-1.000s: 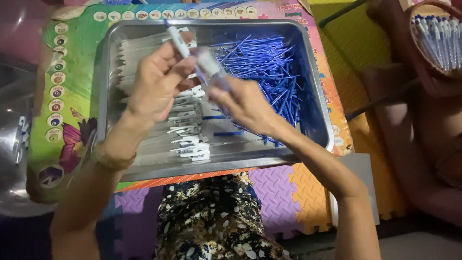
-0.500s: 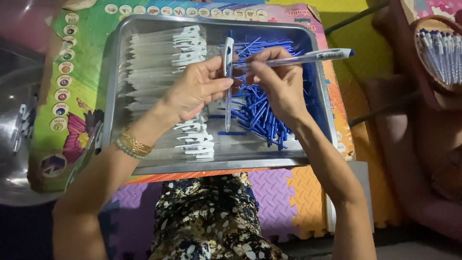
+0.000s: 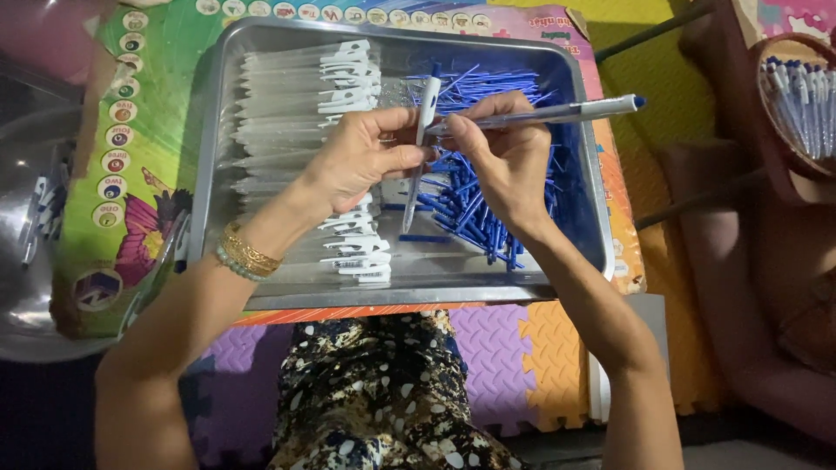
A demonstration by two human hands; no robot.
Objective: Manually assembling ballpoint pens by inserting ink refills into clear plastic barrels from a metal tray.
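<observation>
My left hand point(image 3: 361, 161) pinches a white pen barrel point(image 3: 418, 152) between thumb and fingertips, holding it nearly upright over the middle of the steel tray point(image 3: 205, 165), its blue end at 12 o'clock and its lower end pointing down at 6. My right hand point(image 3: 501, 161) is closed around a finished pen point(image 3: 557, 113) that lies almost level, its blue tip sticking out toward 3 o'clock past the tray's right rim. The two hands sit close together, fingertips nearly touching at the barrel, each clamped on its own piece.

Under my right hand, filling the tray's right half from 12 to 4 o'clock, lies a loose heap of blue refills point(image 3: 475, 213). The left half holds a tidy stack of clear barrels with white clips point(image 3: 300, 104), running from 11 down to 7 o'clock, clips facing the middle.

The tray rests on a colourful board point(image 3: 131, 174) with a butterfly picture at 9 o'clock. Gold bangles point(image 3: 248, 254) circle my left wrist. At 2 o'clock, well apart from the tray, a round basket point(image 3: 797, 104) holds more pens. My patterned skirt point(image 3: 374, 392) shows at 6 o'clock, over purple and orange foam mats point(image 3: 514, 348).
</observation>
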